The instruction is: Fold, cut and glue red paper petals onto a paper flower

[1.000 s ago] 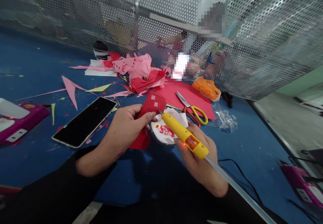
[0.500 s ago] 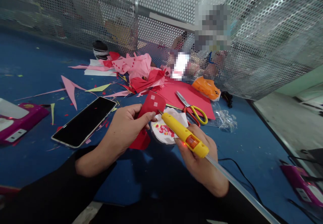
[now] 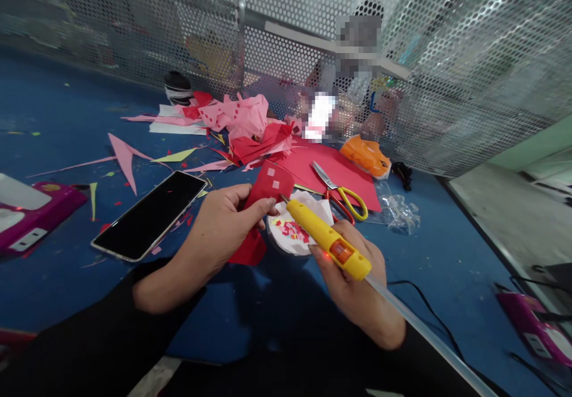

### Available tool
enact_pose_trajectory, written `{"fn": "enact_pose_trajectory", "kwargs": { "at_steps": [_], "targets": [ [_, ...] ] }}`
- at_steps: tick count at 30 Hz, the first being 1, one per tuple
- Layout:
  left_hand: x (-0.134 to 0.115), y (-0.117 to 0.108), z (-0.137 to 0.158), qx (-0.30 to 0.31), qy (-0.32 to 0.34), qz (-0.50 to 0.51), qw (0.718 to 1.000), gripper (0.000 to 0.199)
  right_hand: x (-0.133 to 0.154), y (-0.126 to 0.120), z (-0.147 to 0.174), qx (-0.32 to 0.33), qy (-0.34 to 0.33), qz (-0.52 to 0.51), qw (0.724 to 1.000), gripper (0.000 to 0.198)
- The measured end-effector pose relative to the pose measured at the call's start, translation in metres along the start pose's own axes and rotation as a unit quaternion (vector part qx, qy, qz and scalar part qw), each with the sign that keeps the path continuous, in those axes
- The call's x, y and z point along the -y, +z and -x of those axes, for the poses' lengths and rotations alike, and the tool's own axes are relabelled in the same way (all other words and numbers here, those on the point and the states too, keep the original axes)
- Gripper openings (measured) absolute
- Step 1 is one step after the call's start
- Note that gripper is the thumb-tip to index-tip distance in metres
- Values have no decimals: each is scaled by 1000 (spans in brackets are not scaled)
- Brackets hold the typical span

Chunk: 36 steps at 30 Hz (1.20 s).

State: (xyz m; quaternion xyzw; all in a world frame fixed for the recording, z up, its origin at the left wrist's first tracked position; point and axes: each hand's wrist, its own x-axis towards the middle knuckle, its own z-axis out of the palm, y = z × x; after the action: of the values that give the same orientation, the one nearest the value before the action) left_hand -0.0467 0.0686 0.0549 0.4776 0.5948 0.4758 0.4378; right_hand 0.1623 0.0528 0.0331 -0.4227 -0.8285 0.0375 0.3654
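Note:
My left hand (image 3: pixel 223 224) is closed on a strip of red paper (image 3: pixel 270 189), its thumb pressed on the front. Two small pale pink squares lie on the strip's upper part. A yellow glue gun (image 3: pixel 328 239), a clear glue stick trailing from its back, is gripped in my right hand (image 3: pixel 357 284). Its metal tip is at the strip's right edge, near my left thumb; whether it touches is too fine to tell. Below the tip, a round dish lined with white paper (image 3: pixel 286 245) holds small red, pink and yellow paper bits.
Scissors (image 3: pixel 342 195) lie on red sheets (image 3: pixel 308 164) behind the dish. Pink paper scraps (image 3: pixel 241 117) pile up farther back. At left are a phone (image 3: pixel 152 215) and a purple power strip (image 3: pixel 40 221). A perforated metal screen (image 3: pixel 286 57) stands behind; a person is beyond it.
Both hands, the red strip and the glue gun hold almost the same position. Beyond the screen, the person has shifted slightly.

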Motion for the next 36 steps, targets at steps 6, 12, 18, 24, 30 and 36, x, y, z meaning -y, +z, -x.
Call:
{"fn": "enact_pose_trajectory", "kwargs": {
  "at_steps": [6,12,18,24,30,36],
  "targets": [
    [0,0,-1,-5,5,2,1000,18,-1,-2,2,8,-5,-23,1000,10],
    [1,0,0,-3,13,-1,1000,21,-1,-2,2,-2,-6,-19,1000,11],
    [1,0,0,-4,25,-17,1000,20,0,-3,0,-11,-6,-9,1000,12],
    [2,-1,0,-2,34,-20,999,20,1,-4,-1,-8,2,-6,1000,14],
    [1,-1,0,-5,32,-24,999,20,0,-5,0,-4,-4,-10,1000,13],
    [3,-1,0,-4,36,-17,999,19,-1,-3,1,-9,-8,-14,1000,14]
  ]
}}
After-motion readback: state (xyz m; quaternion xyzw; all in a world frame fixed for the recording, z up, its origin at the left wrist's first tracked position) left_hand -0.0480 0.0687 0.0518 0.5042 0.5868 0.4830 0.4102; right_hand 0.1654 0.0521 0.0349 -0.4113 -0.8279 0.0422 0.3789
